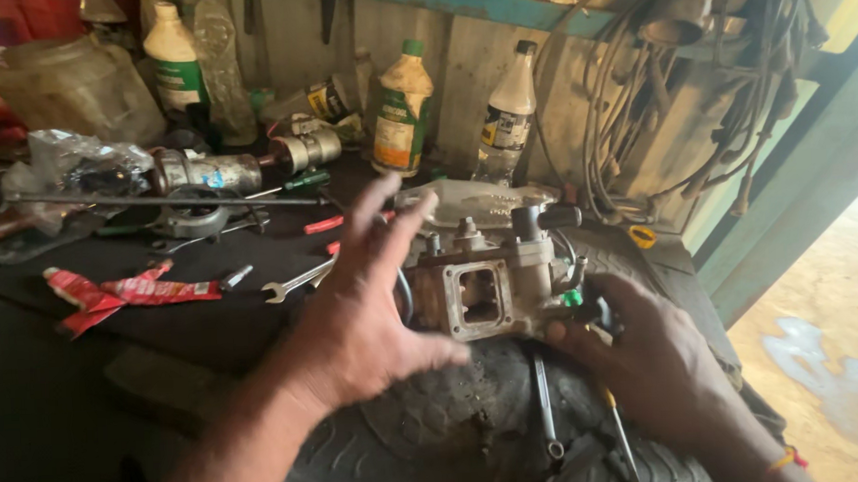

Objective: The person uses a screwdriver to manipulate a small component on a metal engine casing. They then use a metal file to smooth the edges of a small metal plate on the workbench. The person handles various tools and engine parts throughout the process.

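Head view, carburettor (489, 287) between hands, on tyre (456, 413)

Grimy metal carburettor (493, 282) — upright on tyre

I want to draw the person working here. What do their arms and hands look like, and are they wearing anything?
Both arms are bare, with no sleeves and no gloves. The left hand has spread fingers that look smudged with workshop grime. The right hand looks dusty too. On the right wrist sits a thin band in orange and red. No watch or ring shows.
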